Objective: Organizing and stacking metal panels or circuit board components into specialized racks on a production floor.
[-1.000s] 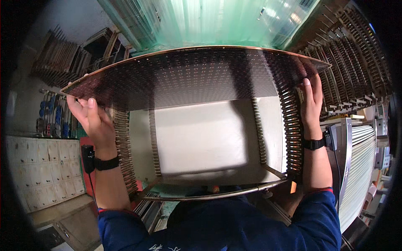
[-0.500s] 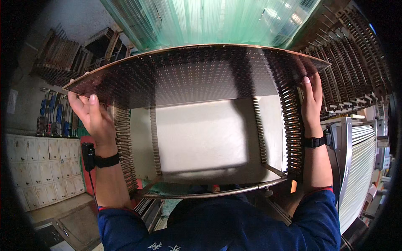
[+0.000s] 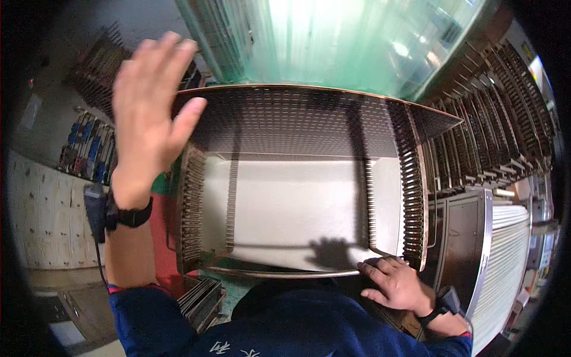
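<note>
A wide, thin dark circuit board panel (image 3: 291, 116) with rows of small marks and a copper-coloured edge stands across the far end of a slotted metal rack (image 3: 193, 208). My left hand (image 3: 151, 101) is raised beside the panel's left end, fingers stretched and thumb apart, holding nothing. It is slightly blurred and covers the panel's left corner. At the rack's near right corner, my right hand (image 3: 392, 282) lies over the front rail (image 3: 285, 275), fingers extended and thumb apart. Coil-like slotted strips (image 3: 411, 202) line the rack's sides, above a white bottom surface (image 3: 297, 208).
Greenish translucent sheeting (image 3: 333, 41) hangs beyond the rack. More slotted racks (image 3: 488, 125) stand at the right, above a stack of pale sheets (image 3: 505, 268). White lockers (image 3: 53, 214) are at the left. Several dark boards (image 3: 199, 300) lean near my left forearm.
Both hands have let go of the panel, which now stands lower in the rack. My left hand has risen; my right hand has come back to the front rail.
</note>
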Tool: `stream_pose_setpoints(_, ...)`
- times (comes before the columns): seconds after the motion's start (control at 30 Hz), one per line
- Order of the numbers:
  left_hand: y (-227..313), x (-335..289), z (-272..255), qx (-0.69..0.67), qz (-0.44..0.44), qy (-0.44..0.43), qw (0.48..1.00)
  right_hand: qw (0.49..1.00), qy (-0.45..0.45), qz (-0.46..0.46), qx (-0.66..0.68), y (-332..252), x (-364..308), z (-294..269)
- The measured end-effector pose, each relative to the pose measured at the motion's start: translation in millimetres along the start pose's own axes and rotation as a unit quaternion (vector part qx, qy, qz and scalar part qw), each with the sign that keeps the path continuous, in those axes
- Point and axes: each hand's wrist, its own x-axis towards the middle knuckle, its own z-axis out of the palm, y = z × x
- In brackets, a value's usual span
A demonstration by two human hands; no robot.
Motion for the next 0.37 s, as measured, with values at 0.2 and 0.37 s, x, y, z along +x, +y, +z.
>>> stream_pose_setpoints(0.2,-12,-39,22,-0.094,-0.043,-0.217,0.971,0.989,0.144,0.022,0.018,-10,-8,30)
stream_pose_setpoints(0.37,29,-47,34,-0.169,-0.060,-0.161,0.971,0.989,0.144,0.025,0.004,5,-22,38)
